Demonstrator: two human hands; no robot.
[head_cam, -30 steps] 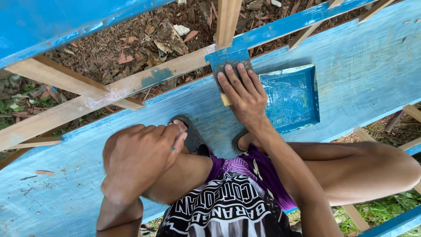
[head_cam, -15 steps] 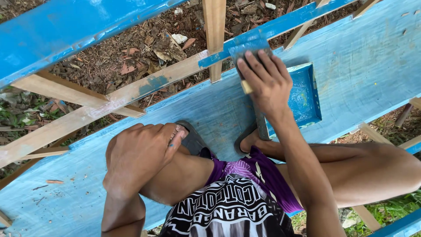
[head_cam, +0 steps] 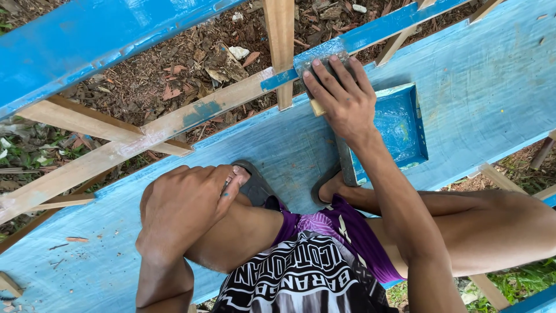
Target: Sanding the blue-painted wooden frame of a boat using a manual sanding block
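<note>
Since a second ago your right hand [head_cam: 343, 99] has slid its sanding block [head_cam: 320, 69] up off the wide blue plank [head_cam: 475, 75] and onto the blue-painted end of the wooden rail [head_cam: 174, 119]. The hand now lies flat, fingers spread, pressing the block down, with its pale wooden edge showing under your palm. Your left hand [head_cam: 184, 203] has stayed put, cupped over your left knee [head_cam: 231, 232] and holding nothing.

Just right of your wrist sits the blue square tray [head_cam: 402, 130], partly covered by your forearm. An upright wooden post [head_cam: 281, 46] stands just left of the block, close to your fingertips. Your sandalled feet [head_cam: 255, 185] rest on the plank below it. Beyond the rail lie brown leaf litter [head_cam: 174, 75] and wood chips.
</note>
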